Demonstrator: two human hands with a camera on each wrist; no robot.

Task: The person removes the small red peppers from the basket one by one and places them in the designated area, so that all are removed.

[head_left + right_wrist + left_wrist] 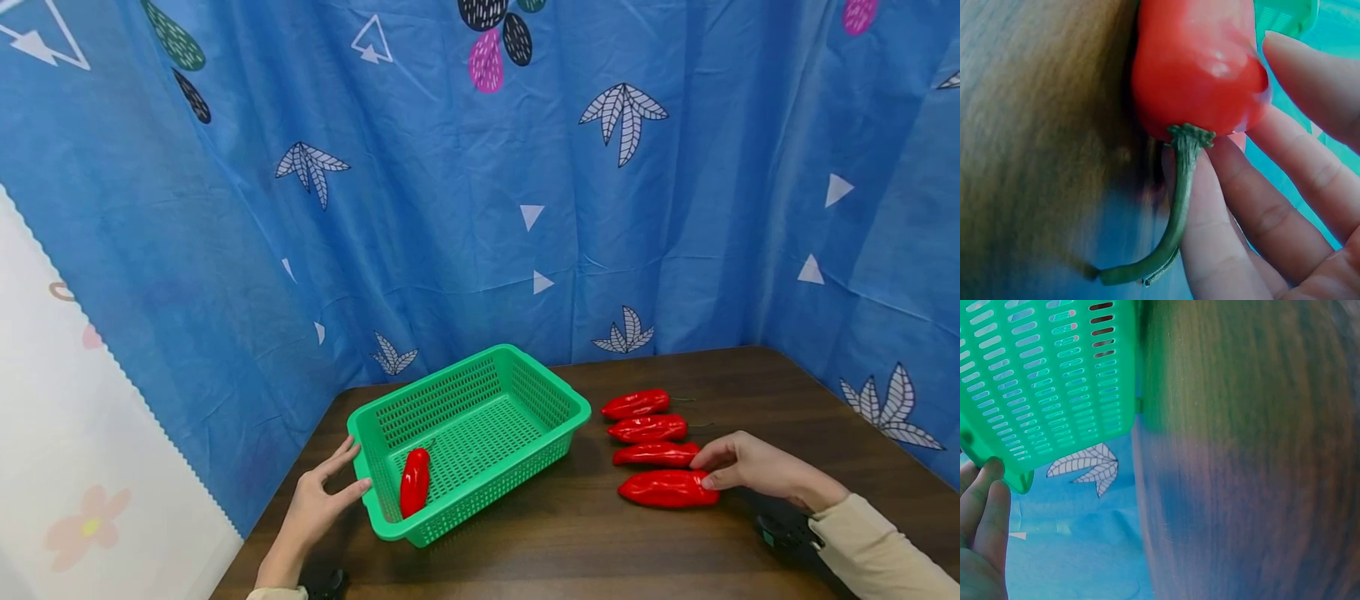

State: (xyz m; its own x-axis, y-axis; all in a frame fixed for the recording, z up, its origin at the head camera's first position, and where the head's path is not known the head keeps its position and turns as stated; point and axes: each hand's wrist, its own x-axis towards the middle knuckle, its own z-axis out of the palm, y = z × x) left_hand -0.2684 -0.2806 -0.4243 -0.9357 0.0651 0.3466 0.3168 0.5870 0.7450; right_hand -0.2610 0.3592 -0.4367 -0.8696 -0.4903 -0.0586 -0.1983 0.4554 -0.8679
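My left hand [311, 504] is at the left end of a green plastic basket [480, 496], thumb and fingertips on its rim. In the left wrist view, fairly straight fingers [991, 509] touch the rim from outside. Inside the basket, near that end, lies one red chili pepper [415, 483]. My right hand [765, 467] holds the stem end of the nearest red chili pepper [663, 489] on the table, thumb on one side and fingers on the other. Its curved green stem [1175, 206] shows in the right wrist view.
Three more red chili peppers, the far one [636, 404], the second [648, 428] and the third [654, 454], lie in a row behind the held one, right of the basket. A blue patterned curtain [465, 208] hangs behind the dark wooden table [555, 550].
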